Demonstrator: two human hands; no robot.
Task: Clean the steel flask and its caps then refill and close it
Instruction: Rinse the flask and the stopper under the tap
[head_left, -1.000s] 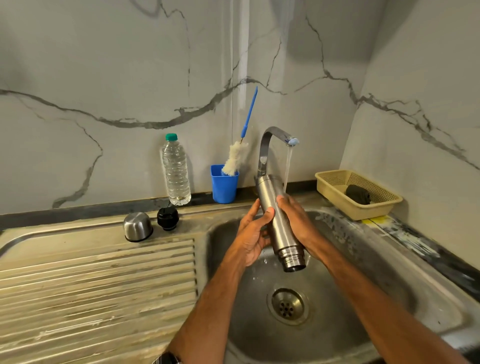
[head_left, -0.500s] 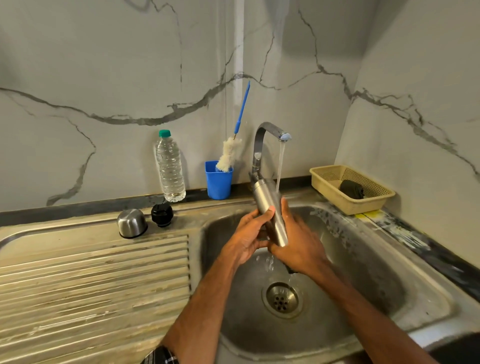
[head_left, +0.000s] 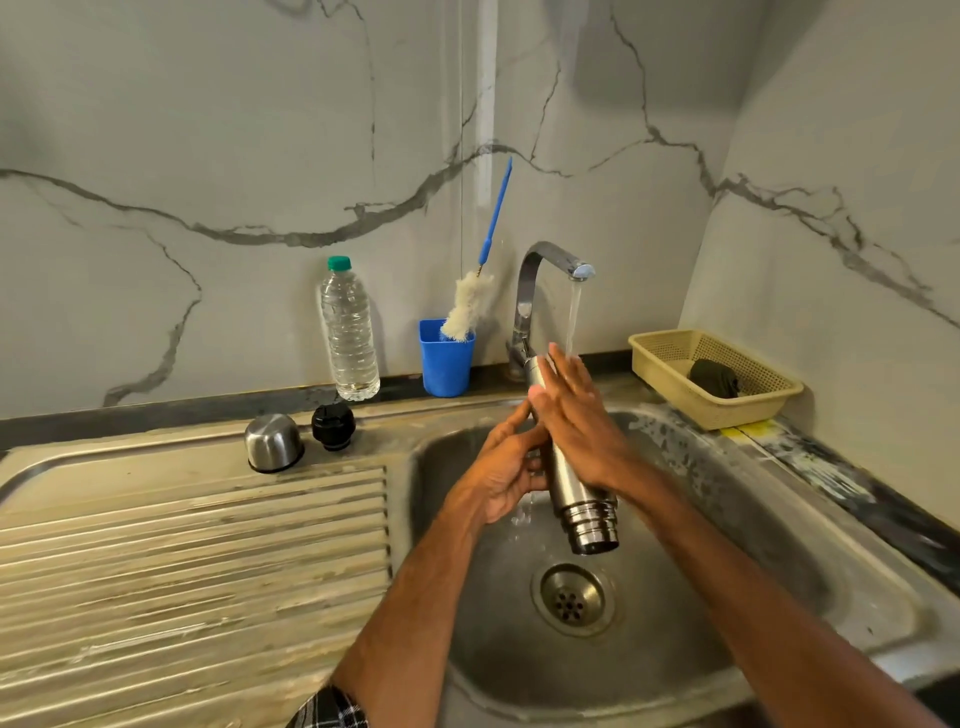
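**Flask under the tap, mouth down, with plenty left to do**

We're over the sink (head_left: 727, 545) and the tap (head_left: 540, 265) is running. The steel flask (head_left: 569, 478) sits in mid-air above the basin, between both hands. The left hand (head_left: 506, 467) wraps its curled fingers round the body from the side. The right hand (head_left: 576, 415) lies flat along the upper wall, fingers straight, pressing rather than clutching, with the water stream (head_left: 573, 317) landing at its fingertips.

The flask is steeply tilted. Its base is up and away by the foot of the tap, and its threaded open mouth is down and toward us, aimed at the drain (head_left: 574, 597). The long axis runs on that diagonal, so anything inside pours out.

We'd call this the outside rinse, early to middle of the job. The steel cap (head_left: 274, 441) and black inner cap (head_left: 333, 425) stand on the drainboard, well apart from the flask. We can't tell whether they've been washed. The bottle brush (head_left: 467, 306) is parked in its blue cup (head_left: 445, 364). Refilling and closing are both ahead.
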